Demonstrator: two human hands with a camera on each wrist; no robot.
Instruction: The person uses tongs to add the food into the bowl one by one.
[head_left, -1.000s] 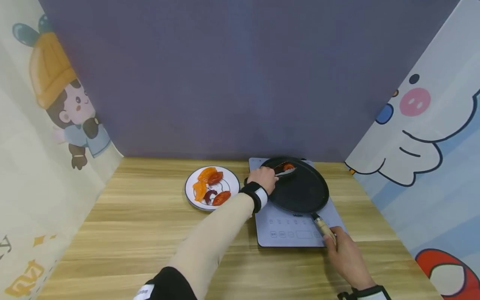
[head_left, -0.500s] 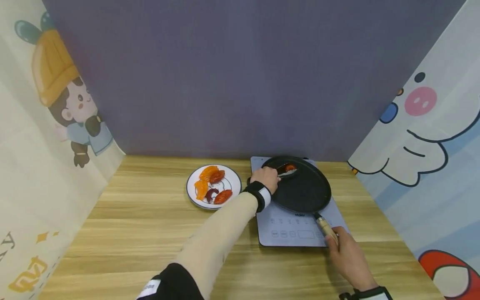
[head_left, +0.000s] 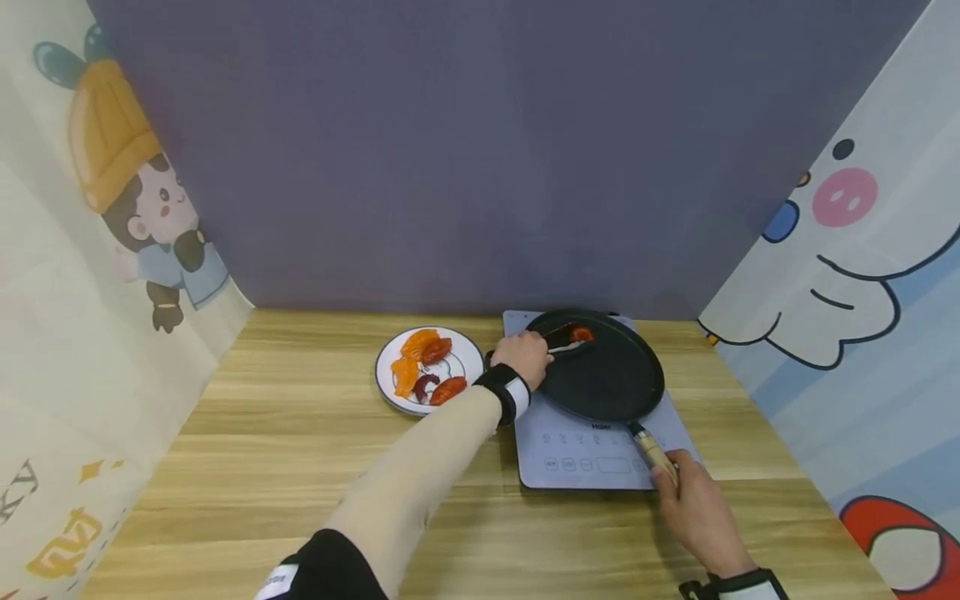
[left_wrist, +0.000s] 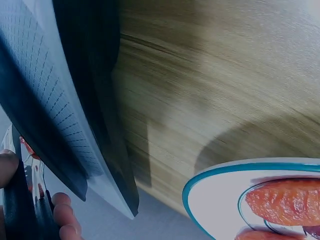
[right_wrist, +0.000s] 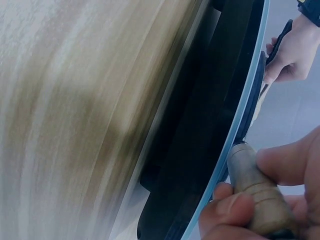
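Note:
In the head view, my left hand (head_left: pixel 521 358) grips tongs (head_left: pixel 566 347) at the rear left of a flat black frying pan (head_left: pixel 600 383). The tongs' arms look spread, with a red food piece (head_left: pixel 582 333) at their tips; whether they touch it I cannot tell. Black tongs handles (left_wrist: pixel 19 205) show between thumb and fingers in the left wrist view. My right hand (head_left: pixel 697 508) holds the pan's wooden handle (head_left: pixel 654 454), thumb on top. Beneath the pan lies a pale induction cooker (head_left: pixel 585 479); in the right wrist view, the pan handle (right_wrist: pixel 260 197) sits within the curled fingers.
Left of the cooker, a white plate (head_left: pixel 457 354) with a dark rim bears several orange and red food pieces (head_left: pixel 420 342) and a dark purple curled one (head_left: pixel 426 387). A purple-grey panel (head_left: pixel 480 167) closes off the back of the wooden table (head_left: pixel 285 433).
My left hand has drawn slightly left with the tongs, and the red piece shows more clearly at their tips. The right hand keeps its hold on the pan handle.

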